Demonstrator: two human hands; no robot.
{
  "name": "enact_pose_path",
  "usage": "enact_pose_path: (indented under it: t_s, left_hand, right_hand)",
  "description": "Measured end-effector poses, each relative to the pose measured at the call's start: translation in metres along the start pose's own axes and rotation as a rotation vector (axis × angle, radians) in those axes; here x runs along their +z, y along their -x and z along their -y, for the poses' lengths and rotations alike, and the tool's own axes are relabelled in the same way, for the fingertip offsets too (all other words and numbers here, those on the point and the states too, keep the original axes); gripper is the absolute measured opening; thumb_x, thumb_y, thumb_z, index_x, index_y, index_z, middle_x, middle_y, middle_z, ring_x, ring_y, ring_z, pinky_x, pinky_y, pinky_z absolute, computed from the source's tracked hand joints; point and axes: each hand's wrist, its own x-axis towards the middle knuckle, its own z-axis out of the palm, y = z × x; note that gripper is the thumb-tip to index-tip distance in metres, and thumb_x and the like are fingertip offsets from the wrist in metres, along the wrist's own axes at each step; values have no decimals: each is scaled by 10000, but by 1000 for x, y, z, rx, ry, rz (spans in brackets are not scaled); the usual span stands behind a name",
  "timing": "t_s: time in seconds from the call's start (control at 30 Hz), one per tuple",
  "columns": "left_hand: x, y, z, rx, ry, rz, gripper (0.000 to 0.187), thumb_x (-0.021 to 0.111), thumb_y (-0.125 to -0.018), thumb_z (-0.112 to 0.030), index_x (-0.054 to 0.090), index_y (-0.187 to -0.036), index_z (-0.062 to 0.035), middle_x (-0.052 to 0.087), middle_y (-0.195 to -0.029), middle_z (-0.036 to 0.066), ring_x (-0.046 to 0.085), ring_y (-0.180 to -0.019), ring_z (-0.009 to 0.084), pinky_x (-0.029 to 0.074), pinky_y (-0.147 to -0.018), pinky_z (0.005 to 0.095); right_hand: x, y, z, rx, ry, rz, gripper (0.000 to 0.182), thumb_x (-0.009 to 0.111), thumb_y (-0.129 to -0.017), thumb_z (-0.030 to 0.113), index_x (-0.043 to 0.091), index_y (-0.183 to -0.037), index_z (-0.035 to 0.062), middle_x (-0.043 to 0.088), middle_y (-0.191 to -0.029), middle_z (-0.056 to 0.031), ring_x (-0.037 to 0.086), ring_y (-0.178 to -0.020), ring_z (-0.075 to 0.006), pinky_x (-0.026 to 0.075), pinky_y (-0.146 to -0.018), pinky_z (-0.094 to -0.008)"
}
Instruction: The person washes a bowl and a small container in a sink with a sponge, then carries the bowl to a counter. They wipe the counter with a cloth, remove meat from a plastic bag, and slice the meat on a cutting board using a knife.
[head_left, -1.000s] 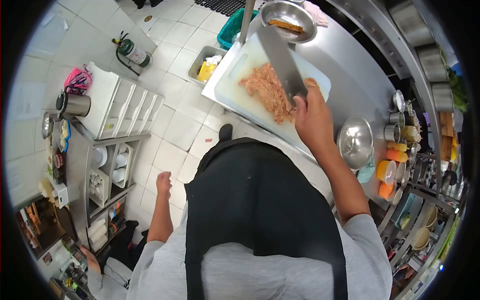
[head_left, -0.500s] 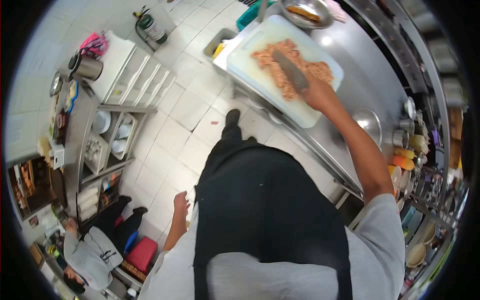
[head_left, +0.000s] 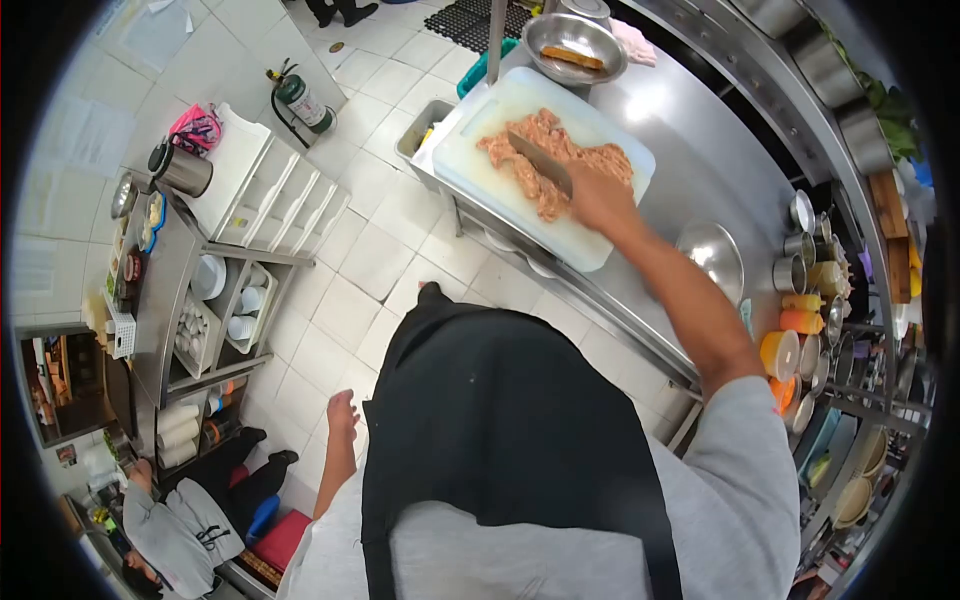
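Note:
My right hand (head_left: 600, 202) is closed around the handle of a broad-bladed knife (head_left: 540, 162). The blade lies in a spread of pale pink chopped meat (head_left: 612, 160), whose lower part is partly behind the hand. Under the meat is a white cutting board (head_left: 480, 185) at the near edge of a steel counter. Away from the board, my left hand (head_left: 342, 412) hangs low over the floor beside my apron. Its fingers are loosely bent and apart, with nothing seen in them.
A steel bowl (head_left: 572, 52) holding a brownish strip stands beyond the board. Another bowl (head_left: 712, 258) sits right of my forearm. Orange-filled containers (head_left: 785, 352) line the counter's right end. A co-worker (head_left: 185, 530) stands at lower left. A fire extinguisher (head_left: 302, 102) is by the wall.
The view has shifted, so the board and counter appear lower and further left. The knife stays in my right hand, its blade still in the meat. My left hand stays low at my side.

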Motion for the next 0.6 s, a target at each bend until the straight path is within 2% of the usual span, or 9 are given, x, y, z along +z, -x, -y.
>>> enact_pose_path:
  t_s: [0.07,0.17,0.23,0.27,0.33,0.37,0.47,0.5,0.6]
  left_hand:
    - [-8,-5,-3,-32,73,18,360,732,-922,-358,653,-1223,-177,633,-1069,-2,562,-965,183,484,-798,392]
    - [-9,2,-18,-69,56,32,341,741,-921,-355,653,-1207,-190,622,-1018,-27,545,-931,154,476,-795,382]
    - [15,4,-11,-92,-14,-269,282,720,-940,-360,697,-1129,-152,688,-967,39,630,-886,235,513,-773,432]
    - [-3,-26,13,93,-329,-110,280,696,-952,-369,711,-1100,-132,707,-964,82,652,-899,286,523,-784,456]
    - [-31,-74,46,610,-945,21,316,646,-976,-388,740,-1044,-94,746,-958,169,697,-925,388,542,-807,506]
    - [-36,-82,36,750,-1118,87,407,555,-1006,-402,755,-1003,-48,739,-991,249,689,-982,474,545,-843,545]
    - [-45,-89,-1,612,-1150,178,407,548,-1012,-382,753,-1053,-33,740,-966,246,693,-944,479,548,-805,566]
    - [-53,-99,-7,767,-1144,130,381,543,-1028,-354,775,-1030,-52,724,-793,182,692,-758,434,553,-732,546]
    - [-77,-140,-36,-49,-304,149,327,579,-1019,-352,760,-1144,-109,711,-871,81,659,-784,308,546,-725,474]
  right_hand:
    - [-35,1,13,-30,14,-53,265,561,-944,34,541,-1204,-15,710,-1098,-291,696,-1018,-485,543,-885,-563]
    - [-68,21,45,53,-102,-285,325,595,-913,20,513,-1225,-12,712,-1097,-282,697,-1022,-476,543,-871,-570]
    - [-40,32,43,-24,-182,-449,325,611,-920,40,498,-1222,-1,714,-1082,-275,699,-1021,-469,545,-860,-570]
    - [-23,31,37,-56,-223,-538,326,619,-923,49,491,-1220,4,715,-1075,-272,699,-1021,-465,546,-855,-571]
    - [25,19,-5,33,-58,-188,302,625,-956,89,498,-1218,7,710,-1082,-268,691,-1019,-473,545,-845,-571]
    - [38,20,-17,86,17,-6,293,629,-973,109,502,-1217,8,707,-1085,-267,686,-1018,-478,544,-840,-571]
    - [-28,19,15,24,123,48,259,591,-975,76,511,-1212,8,693,-1102,-293,712,-975,-447,566,-804,-562]
    - [-39,24,28,36,77,-22,273,585,-964,59,508,-1221,11,693,-1118,-286,712,-975,-444,568,-796,-560]
    - [-51,33,51,34,-31,-239,316,577,-941,28,496,-1246,18,690,-1165,-268,714,-973,-437,572,-773,-555]
